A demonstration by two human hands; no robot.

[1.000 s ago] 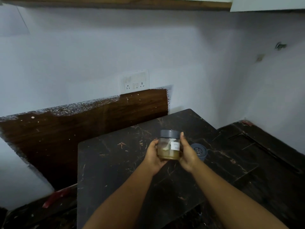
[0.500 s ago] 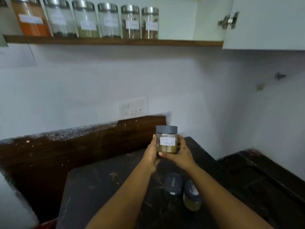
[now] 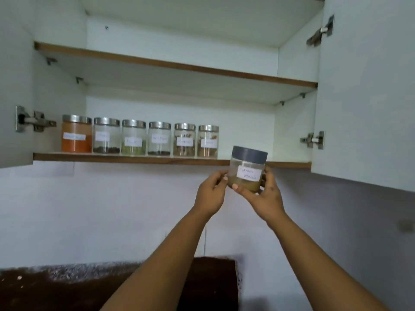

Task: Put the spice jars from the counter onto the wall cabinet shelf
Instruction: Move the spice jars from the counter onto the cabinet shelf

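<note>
Both arms are reaching up. The right hand point(image 3: 261, 195) is cupping the grey-lidded spice jar point(image 3: 247, 170) from below, fingers curled round its base, while the left hand point(image 3: 210, 193) is pinching its left side. The jar is hanging upright in the air, just in front of the lower shelf point(image 3: 134, 158) edge. Further back, six steel-lidded labelled jars point(image 3: 140, 138) are standing in a row on that shelf, between the open cabinet doors point(image 3: 363, 90).

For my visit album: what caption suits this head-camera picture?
Both hands, left and right, lift a grey-lidded spice jar toward the cabinet shelf holding six steel-lidded jars.
</note>
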